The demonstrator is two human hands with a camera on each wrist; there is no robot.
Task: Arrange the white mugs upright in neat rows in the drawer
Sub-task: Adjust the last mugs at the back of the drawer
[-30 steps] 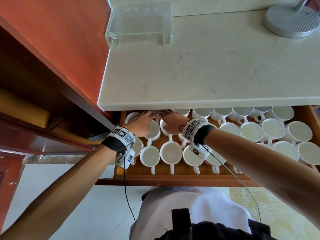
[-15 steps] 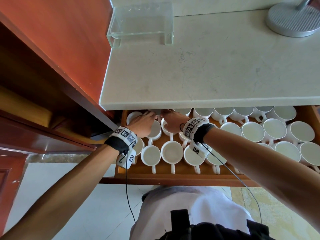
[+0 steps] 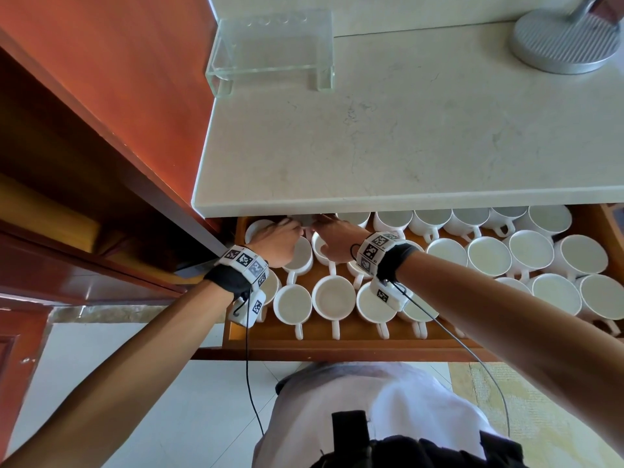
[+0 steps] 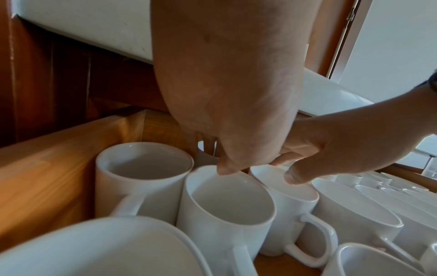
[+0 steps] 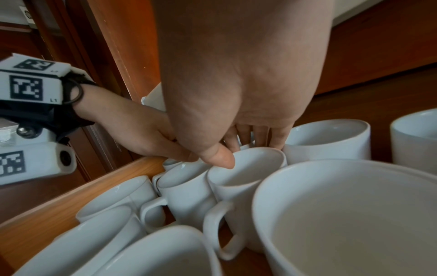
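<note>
Many white mugs stand upright in rows in the open wooden drawer [image 3: 337, 344]. Both hands reach into its back left corner, under the counter's edge. My left hand [image 3: 297, 228] and my right hand [image 3: 324, 224] meet around a back-row mug [image 3: 305, 220] that lies in shadow and is mostly hidden. In the left wrist view my left hand [image 4: 212, 158] has fingers down beside that mug [image 4: 205, 151], and its thumb touches the rim of a nearer mug [image 4: 227, 196]. In the right wrist view my right hand [image 5: 236, 151] rests its thumb on the rim of a second-row mug [image 5: 246, 168].
A pale stone countertop [image 3: 405, 130] overhangs the back row. On it stand a clear acrylic stand [image 3: 270, 45] and a round metal base [image 3: 567, 42]. A red-brown wooden cabinet [image 3: 101, 130] closes in the left side. Mugs on the drawer's right [image 3: 489, 256] stand less evenly.
</note>
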